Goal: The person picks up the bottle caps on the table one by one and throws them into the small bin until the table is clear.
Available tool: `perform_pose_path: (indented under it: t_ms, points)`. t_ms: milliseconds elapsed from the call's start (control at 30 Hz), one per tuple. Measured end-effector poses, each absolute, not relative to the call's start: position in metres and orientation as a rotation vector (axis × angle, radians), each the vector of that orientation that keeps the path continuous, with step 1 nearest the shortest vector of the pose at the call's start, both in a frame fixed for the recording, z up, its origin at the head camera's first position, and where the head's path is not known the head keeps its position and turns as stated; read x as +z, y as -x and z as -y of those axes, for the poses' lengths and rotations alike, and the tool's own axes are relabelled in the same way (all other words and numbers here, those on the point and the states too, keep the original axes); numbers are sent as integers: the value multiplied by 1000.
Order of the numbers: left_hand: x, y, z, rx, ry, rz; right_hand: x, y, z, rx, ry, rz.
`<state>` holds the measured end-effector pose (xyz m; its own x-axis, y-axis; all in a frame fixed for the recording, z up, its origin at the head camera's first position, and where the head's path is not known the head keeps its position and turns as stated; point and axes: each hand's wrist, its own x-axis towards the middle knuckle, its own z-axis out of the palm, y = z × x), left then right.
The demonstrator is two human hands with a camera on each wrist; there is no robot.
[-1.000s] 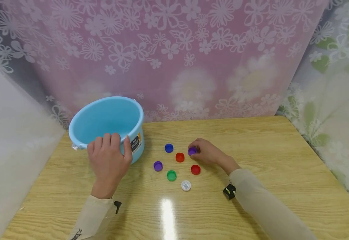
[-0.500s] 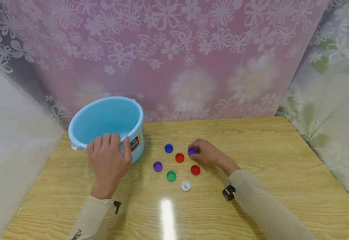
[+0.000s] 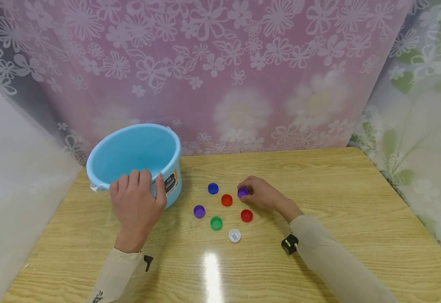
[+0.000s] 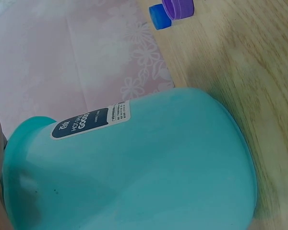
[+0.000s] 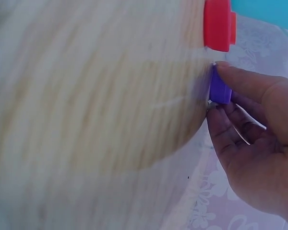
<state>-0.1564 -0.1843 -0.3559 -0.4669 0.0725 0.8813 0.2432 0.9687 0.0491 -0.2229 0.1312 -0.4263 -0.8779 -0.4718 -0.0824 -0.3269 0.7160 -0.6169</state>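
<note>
A light blue bucket [image 3: 140, 145] stands at the left of the table. My left hand [image 3: 138, 206] grips its near rim, the fingers over the edge and the thumb outside. In the left wrist view, the bucket wall [image 4: 149, 167] with its label fills much of the frame. To the right, my right hand [image 3: 263, 194] pinches a purple bottle cap [image 3: 242, 192] at the tabletop. The right wrist view shows thumb and fingers on opposite sides of that purple cap [image 5: 220, 85]. Nearby lie a blue cap [image 3: 213, 188], an orange-red cap [image 3: 226, 200] and a darker red cap [image 3: 247, 216].
Closer to the front of the wooden table [image 3: 319, 176] lie another purple cap [image 3: 199, 211], a green cap [image 3: 216, 223] and a white cap [image 3: 234, 236]. A pink floral curtain [image 3: 239, 105] hangs behind the table's back edge.
</note>
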Motion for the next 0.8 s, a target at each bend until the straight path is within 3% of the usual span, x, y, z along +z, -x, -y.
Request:
perform_pose_path:
  t_ms: [800]
  points:
    - [-355, 155, 183, -200, 226, 2045, -392, 232, -116, -1333, 533, -2849]
